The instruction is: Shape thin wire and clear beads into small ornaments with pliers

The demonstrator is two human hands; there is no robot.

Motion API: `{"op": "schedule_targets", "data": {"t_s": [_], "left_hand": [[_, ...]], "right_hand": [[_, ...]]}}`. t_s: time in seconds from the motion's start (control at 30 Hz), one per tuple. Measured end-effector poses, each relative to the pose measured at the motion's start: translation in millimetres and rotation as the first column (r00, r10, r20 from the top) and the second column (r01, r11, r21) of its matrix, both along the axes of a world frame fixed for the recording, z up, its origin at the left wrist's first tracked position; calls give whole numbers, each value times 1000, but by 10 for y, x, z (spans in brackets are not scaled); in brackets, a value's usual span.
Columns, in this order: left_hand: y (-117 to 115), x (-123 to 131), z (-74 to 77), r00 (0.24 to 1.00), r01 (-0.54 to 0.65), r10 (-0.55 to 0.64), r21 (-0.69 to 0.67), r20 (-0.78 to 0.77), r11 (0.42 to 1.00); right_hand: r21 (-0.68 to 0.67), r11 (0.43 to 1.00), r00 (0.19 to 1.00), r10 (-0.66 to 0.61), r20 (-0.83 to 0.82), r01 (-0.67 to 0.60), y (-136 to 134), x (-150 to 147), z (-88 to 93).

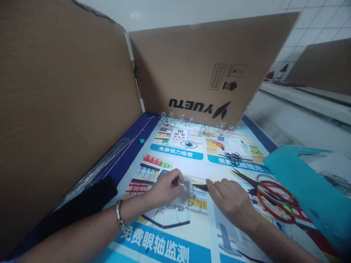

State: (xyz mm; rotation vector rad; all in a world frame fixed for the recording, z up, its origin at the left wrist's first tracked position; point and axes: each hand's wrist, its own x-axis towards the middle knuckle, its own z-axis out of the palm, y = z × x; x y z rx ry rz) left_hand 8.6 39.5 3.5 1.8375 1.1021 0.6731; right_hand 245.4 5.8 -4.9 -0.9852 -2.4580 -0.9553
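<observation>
My left hand [166, 188], with a silver bangle on its wrist, is closed in a pinch on a small clear piece with thin wires or threads [179, 209] trailing below it. The exact shape of that piece is blurred. Just to the right, my right hand [231, 199] grips a dark pointed tool [200, 187], whose tip points left at the clear piece; its handle is hidden in my fingers. I cannot tell whether tip and piece touch. Beyond my right hand lie red-handled scissors [274, 199], blades apart.
Cardboard walls [192, 69] stand at the back and left. Clear pieces [203, 128] line the back one. A black wire bundle [233, 157], a turquoise folder [304, 190], a small green item [142, 141], thin wires [109, 157] and a black object [87, 201] lie around the printed sheet [211, 226].
</observation>
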Motion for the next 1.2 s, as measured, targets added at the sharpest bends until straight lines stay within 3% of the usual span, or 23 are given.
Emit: {"op": "schedule_targets", "data": {"t_s": [0.27,0.47,0.6,0.67,0.73,0.83,0.93,1.03,1.2], "left_hand": [[-5,-7,-14,1000,2,-2,9,-8,1000],[-7,-6,-19,1000,7,-7,18,-6,1000],[-3,-16,-26,999,9,-5,72,-45,997],[-8,-35,-15,995,-3,19,162,-98,987],[-21,-63,8,992,-29,69,342,-107,939],[-53,-103,53,996,-51,84,630,-23,775],[-82,-103,98,997,48,13,753,-74,656],[-79,-54,131,985,138,-8,772,-170,621],[-6,12,128,974,167,13,755,-226,634]], "right_hand": [[-16,1000,1000,4,-12,-4,-4,-33,1],[-58,998,994,5,-113,-12,-8,-39,-37],[-132,991,981,-31,-191,6,-4,-53,-54],[-166,986,973,-56,-224,19,-2,-62,-57],[-191,981,966,-72,-250,23,0,-71,-56],[-210,977,960,-88,-265,32,2,-89,-48],[-220,975,955,-102,-278,40,4,-110,-34],[-222,975,950,-92,-298,25,3,-127,-18],[-223,975,942,-78,-326,3,-4,-150,15]]}}
